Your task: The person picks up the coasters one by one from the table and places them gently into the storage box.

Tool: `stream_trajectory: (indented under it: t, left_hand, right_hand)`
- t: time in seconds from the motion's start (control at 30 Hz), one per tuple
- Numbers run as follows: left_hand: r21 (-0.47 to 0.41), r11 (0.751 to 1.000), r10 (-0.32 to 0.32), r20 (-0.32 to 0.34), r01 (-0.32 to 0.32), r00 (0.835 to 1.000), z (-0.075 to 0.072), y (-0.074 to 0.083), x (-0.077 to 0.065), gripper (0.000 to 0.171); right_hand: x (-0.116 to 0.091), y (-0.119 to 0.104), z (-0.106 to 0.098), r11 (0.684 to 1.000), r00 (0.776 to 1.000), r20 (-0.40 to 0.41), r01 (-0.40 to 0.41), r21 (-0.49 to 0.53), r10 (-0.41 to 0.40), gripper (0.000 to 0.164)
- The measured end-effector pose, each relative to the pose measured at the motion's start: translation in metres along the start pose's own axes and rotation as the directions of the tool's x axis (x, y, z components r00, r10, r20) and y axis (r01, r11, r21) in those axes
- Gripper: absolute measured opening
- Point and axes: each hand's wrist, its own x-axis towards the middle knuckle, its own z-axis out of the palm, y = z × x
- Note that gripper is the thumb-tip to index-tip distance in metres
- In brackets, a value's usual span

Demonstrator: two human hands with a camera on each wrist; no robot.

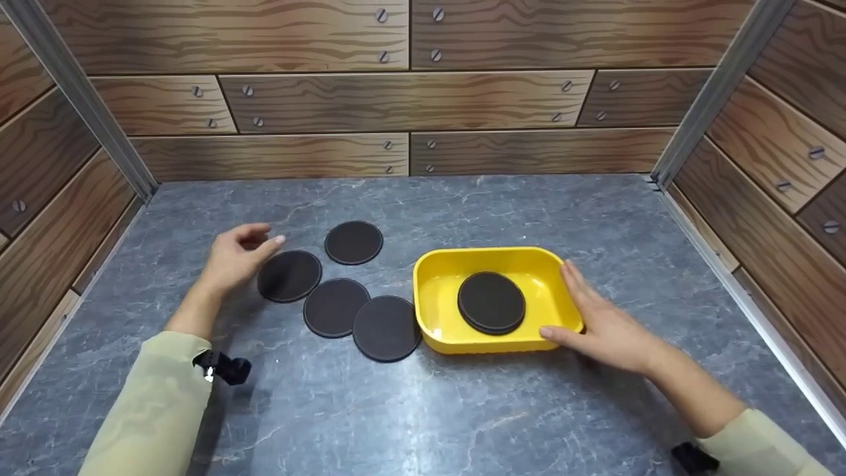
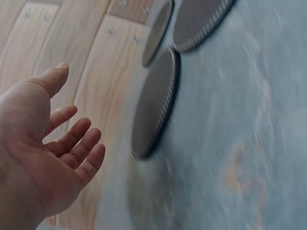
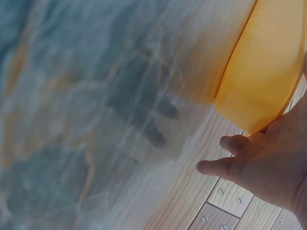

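Note:
My left hand (image 1: 239, 256) is at the left, fingers loosely bent and holding nothing, beside the leftmost black round coaster (image 1: 289, 276). In the left wrist view, that coaster (image 2: 156, 105) lies apart from the fingers. Another coaster (image 1: 353, 242) lies farther back, and two more, one coaster (image 1: 336, 307) and a front coaster (image 1: 386, 328), run toward a yellow plastic tub (image 1: 436, 337). Inside the tub rests a black coaster (image 1: 491, 302), seemingly stacked on another. My right hand (image 1: 608, 330) holds the tub's right end, thumb over the front rim and fingers along the side.
A grey marbled tabletop (image 1: 462, 416) carries everything. Wood-patterned panels (image 1: 410, 99) stand at the back and both sides, with metal corner posts (image 1: 720, 86) between them. The front coaster touches or nearly touches the tub's left wall.

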Motion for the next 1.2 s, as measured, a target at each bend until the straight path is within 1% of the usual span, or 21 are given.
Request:
stream_trajectory:
  t: [0.1, 0.23, 0.33, 0.47, 0.57, 0.63, 0.73, 0.83, 1.1, 1.2]
  left_hand:
    - [0.001, 0.999, -0.041, 0.02, 0.041, 0.999, -0.004, -0.014, -0.001, 0.065]
    - [-0.017, 0.997, -0.08, 0.045, 0.081, 0.996, -0.005, -0.027, -0.004, 0.067]
    - [-0.041, 0.993, -0.109, 0.061, 0.112, 0.992, -0.004, -0.032, -0.005, 0.067]
    - [-0.091, 0.986, -0.131, 0.092, 0.139, 0.987, 0.0, -0.035, -0.006, 0.07]
    - [-0.117, 0.982, -0.132, 0.139, 0.149, 0.981, 0.002, -0.037, -0.006, 0.074]
    - [-0.119, 0.982, -0.126, 0.172, 0.147, 0.977, 0.004, -0.038, -0.006, 0.077]
    - [-0.092, 0.985, -0.122, 0.208, 0.143, 0.97, 0.005, -0.04, -0.006, 0.08]
    - [-0.045, 0.991, -0.113, 0.227, 0.127, 0.967, 0.006, -0.042, -0.006, 0.082]
    - [0.063, 0.996, -0.083, 0.217, 0.071, 0.973, 0.007, -0.043, -0.006, 0.083]
    - [0.102, 0.993, -0.078, 0.225, 0.056, 0.971, 0.008, -0.042, -0.007, 0.085]
  right_hand:
    - [0.0, 0.0, 0.0, 1.0, 1.0, -0.005, 0.005, -0.002, -0.005, 0.113]
    - [0.0, 0.001, 0.001, 1.0, 1.0, -0.003, 0.001, -0.006, -0.001, 0.113]
    - [0.0, 0.001, 0.002, 1.0, 1.0, 0.001, -0.005, -0.005, 0.005, 0.113]
    - [0.0, 0.001, 0.001, 1.0, 1.0, -0.001, -0.005, -0.002, 0.005, 0.113]
    - [0.0, 0.001, 0.001, 1.0, 1.0, -0.001, -0.004, 0.0, 0.004, 0.113]
    - [0.001, 0.001, 0.0, 1.0, 1.0, -0.001, -0.004, -0.001, 0.004, 0.113]
    - [0.0, 0.001, 0.001, 1.0, 1.0, -0.002, -0.003, -0.005, 0.003, 0.113]
    - [0.0, 0.001, 0.001, 1.0, 1.0, -0.004, -0.002, -0.011, 0.002, 0.112]
    - [0.0, -0.001, 0.001, 1.0, 1.0, -0.006, 0.003, -0.004, -0.003, 0.112]
    - [0.0, -0.001, 0.001, 1.0, 1.0, -0.006, 0.002, 0.001, -0.002, 0.112]
